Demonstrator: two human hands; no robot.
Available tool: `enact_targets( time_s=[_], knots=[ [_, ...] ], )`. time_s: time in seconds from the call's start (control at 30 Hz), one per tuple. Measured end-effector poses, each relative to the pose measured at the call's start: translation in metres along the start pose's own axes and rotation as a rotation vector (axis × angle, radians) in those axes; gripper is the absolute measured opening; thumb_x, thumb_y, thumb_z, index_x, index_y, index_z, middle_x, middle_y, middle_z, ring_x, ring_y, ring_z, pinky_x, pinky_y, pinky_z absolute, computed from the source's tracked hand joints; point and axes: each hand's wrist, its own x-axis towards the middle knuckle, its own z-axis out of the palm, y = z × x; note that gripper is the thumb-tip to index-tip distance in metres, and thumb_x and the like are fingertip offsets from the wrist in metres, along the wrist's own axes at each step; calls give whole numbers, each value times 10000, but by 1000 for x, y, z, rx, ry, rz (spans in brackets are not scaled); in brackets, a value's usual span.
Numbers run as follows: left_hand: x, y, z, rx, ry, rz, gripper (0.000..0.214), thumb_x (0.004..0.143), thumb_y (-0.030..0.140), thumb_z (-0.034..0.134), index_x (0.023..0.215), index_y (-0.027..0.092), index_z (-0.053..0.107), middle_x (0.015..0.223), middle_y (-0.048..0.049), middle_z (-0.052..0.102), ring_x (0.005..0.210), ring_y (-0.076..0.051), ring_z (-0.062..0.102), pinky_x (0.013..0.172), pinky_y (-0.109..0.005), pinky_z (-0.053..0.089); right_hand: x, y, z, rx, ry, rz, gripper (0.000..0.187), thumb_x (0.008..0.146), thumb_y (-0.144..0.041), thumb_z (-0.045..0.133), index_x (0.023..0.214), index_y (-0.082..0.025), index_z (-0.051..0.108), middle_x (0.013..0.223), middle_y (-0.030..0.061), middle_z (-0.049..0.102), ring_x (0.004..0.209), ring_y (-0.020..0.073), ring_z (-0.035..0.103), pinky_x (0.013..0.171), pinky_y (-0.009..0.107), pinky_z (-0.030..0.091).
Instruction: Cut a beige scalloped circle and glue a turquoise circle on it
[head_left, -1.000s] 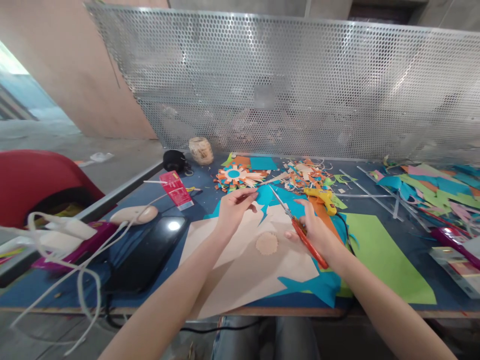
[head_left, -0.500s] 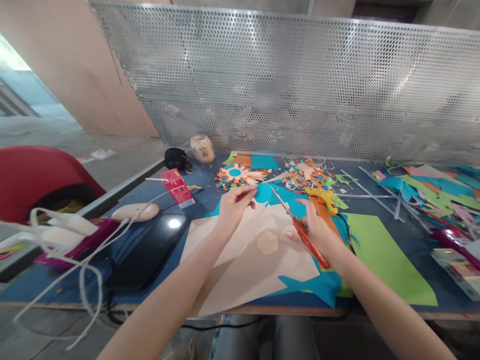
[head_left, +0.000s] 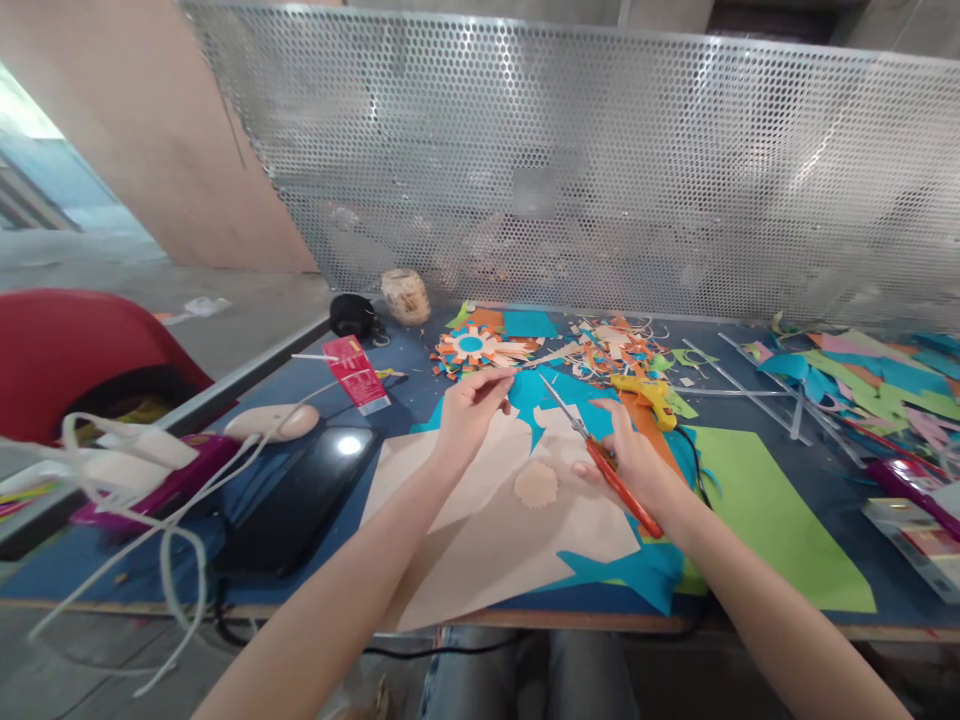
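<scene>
My left hand (head_left: 466, 415) is pinched on a thin pale paper strip (head_left: 501, 374) held above the blue paper (head_left: 536, 392). In my right hand (head_left: 628, 453) are the orange-handled scissors (head_left: 600, 460), blades pointing up and left toward the strip. Below both hands lie beige paper sheets (head_left: 480, 530) with a small scalloped beige paper circle (head_left: 535, 484) on top. A paper flower (head_left: 472, 347) in orange, blue and white lies just beyond my left hand.
A yellow glue gun (head_left: 646, 394) and a pile of paper scraps (head_left: 611, 350) lie behind my right hand. A green sheet (head_left: 765, 510) is at right, a black tablet (head_left: 296, 510) and a red packet (head_left: 354, 373) at left. A perforated metal screen (head_left: 600, 170) backs the table.
My left hand has lifted the strip slightly up and to the right. The scissors have stayed almost in place.
</scene>
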Motion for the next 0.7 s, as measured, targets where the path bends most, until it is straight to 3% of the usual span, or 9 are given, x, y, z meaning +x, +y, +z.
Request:
enact_targets(
  time_s=[0.43, 0.7],
  knots=[
    [-2, 6, 1, 57, -39, 58, 166, 678, 267, 700, 806, 168, 736, 531, 26, 572, 484, -85, 474, 512, -233, 392, 1, 0, 0, -6, -12, -6, 734, 815, -533, 541, 1348, -133, 234, 578, -74, 450, 504, 198, 509, 494, 269, 301],
    [2, 2, 0, 27, 11, 56, 247, 662, 296, 719, 853, 141, 713, 680, -10, 658, 493, -72, 496, 508, -231, 421, 2, 1, 2, -21, 9, 17, 713, 834, -516, 526, 1354, -116, 245, 570, -60, 497, 525, 221, 561, 504, 277, 328]
  ],
)
